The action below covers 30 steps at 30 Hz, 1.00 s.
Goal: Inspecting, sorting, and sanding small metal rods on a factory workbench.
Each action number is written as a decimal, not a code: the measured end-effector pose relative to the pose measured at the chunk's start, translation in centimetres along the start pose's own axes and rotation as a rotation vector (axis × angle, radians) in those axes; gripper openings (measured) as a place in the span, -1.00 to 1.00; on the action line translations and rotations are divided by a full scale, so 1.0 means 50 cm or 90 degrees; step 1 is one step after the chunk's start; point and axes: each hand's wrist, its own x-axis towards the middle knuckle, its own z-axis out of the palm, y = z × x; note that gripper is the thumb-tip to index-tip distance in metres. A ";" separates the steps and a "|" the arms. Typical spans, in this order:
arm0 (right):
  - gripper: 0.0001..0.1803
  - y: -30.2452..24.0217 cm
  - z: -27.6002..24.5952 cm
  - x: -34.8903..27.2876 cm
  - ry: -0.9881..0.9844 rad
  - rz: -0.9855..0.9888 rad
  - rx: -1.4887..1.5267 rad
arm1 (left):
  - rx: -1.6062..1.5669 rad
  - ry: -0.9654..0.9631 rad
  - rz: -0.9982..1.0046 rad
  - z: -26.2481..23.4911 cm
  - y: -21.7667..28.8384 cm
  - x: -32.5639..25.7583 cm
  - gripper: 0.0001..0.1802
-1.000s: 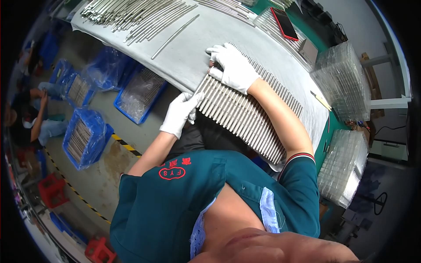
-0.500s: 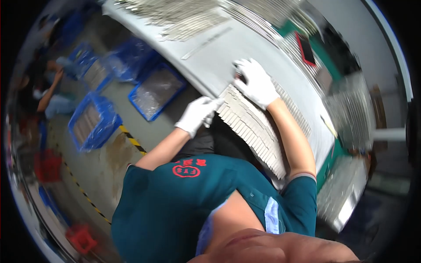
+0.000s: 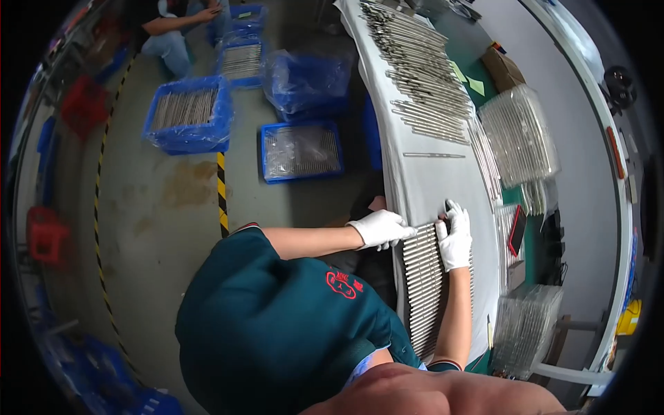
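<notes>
Slim metal rods [image 3: 423, 287] lie side by side in a long row on the pale-covered table, reaching from my hands back toward my body. My left hand [image 3: 382, 229], in a white glove, is at the left end of the row's far edge, its fingers pinched together against the rod ends; what sits between them is hidden. Also gloved in white, my right hand [image 3: 455, 240] bends over the right side of that edge, thumb and fingers curled around a small dark spot that I cannot make out. A single rod [image 3: 434, 155] lies apart, farther up the table.
A big heap of rods [image 3: 422, 76] covers the table's far end. A red-edged phone [image 3: 516, 230] and wrapped bundles [image 3: 519, 135] are on the right. Blue crates [image 3: 302, 178] with rods stand on the floor at left, near another person [image 3: 173, 41].
The whole view has turned and become sharper, so the table now runs more upright. Both hands stay at the far edge of the rod row, with the right hand now closer over it.
</notes>
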 end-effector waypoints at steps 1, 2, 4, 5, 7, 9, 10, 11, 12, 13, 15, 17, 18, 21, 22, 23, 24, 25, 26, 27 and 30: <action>-0.81 -0.003 -0.003 0.000 -0.002 0.004 -0.009 | -0.011 -0.008 0.001 0.000 -0.003 0.003 -0.57; -0.81 -0.003 -0.001 0.004 -0.001 0.005 -0.004 | -0.016 -0.012 0.008 -0.002 -0.004 0.004 -0.56; -0.82 -0.004 -0.003 0.002 -0.004 0.009 -0.001 | -0.011 -0.022 0.011 -0.003 -0.003 0.002 -0.55; -0.82 -0.007 -0.004 0.003 -0.007 0.008 0.000 | 0.007 -0.030 0.001 -0.009 -0.002 0.000 -0.54; -0.82 -0.007 -0.008 0.004 -0.011 0.017 0.006 | -0.029 -0.030 0.002 -0.014 -0.010 -0.004 -0.52; -0.79 -0.004 -0.016 -0.003 -0.003 -0.001 -0.003 | -0.085 -0.035 0.019 -0.027 -0.026 -0.008 -0.42; -0.77 -0.005 -0.024 -0.008 0.003 -0.016 -0.012 | -0.084 -0.016 0.003 -0.037 -0.031 -0.010 -0.41; -0.73 0.002 -0.029 -0.022 0.036 0.002 -0.028 | -0.083 0.002 -0.013 -0.048 -0.034 -0.013 -0.39; -0.69 0.008 -0.040 -0.031 0.060 0.001 -0.017 | -0.089 0.013 -0.038 -0.064 -0.043 -0.018 -0.37; -0.64 0.007 -0.055 -0.041 0.077 -0.006 -0.003 | -0.096 0.036 -0.038 -0.077 -0.064 -0.022 -0.36; -0.57 0.034 -0.074 -0.082 0.109 0.039 0.039 | -0.116 0.066 -0.066 -0.104 -0.108 -0.022 -0.40; -0.53 0.038 -0.105 -0.120 0.110 0.103 0.028 | -0.086 0.093 -0.091 -0.121 -0.143 -0.031 -0.43; -0.55 0.063 -0.112 -0.154 0.134 0.119 0.032 | -0.085 0.078 -0.107 -0.121 -0.157 -0.029 -0.44; -0.56 0.114 -0.138 -0.233 0.155 0.196 -0.008 | -0.033 0.039 -0.131 -0.103 -0.170 -0.033 -0.48; -0.56 0.120 -0.147 -0.254 0.163 0.239 -0.026 | -0.009 0.022 -0.137 -0.094 -0.173 -0.029 -0.49; -0.56 0.124 -0.153 -0.273 0.170 0.282 -0.045 | 0.034 -0.004 -0.125 -0.084 -0.173 -0.025 -0.48; -0.58 0.130 -0.152 -0.288 0.214 0.341 0.002 | 0.082 -0.034 -0.102 -0.075 -0.168 -0.025 -0.44; -0.58 0.136 -0.152 -0.303 0.246 0.381 0.018 | 0.136 -0.058 -0.086 -0.066 -0.160 -0.026 -0.42; -0.59 0.147 -0.153 -0.321 0.279 0.422 0.034 | 0.183 -0.085 -0.060 -0.056 -0.154 -0.027 -0.41; -0.60 0.174 -0.150 -0.347 0.316 0.417 0.024 | 0.274 -0.115 -0.004 -0.049 -0.156 -0.026 -0.41; -0.58 0.124 -0.170 -0.338 0.355 0.538 -0.008 | 0.457 -0.035 0.193 -0.018 -0.192 -0.025 -0.45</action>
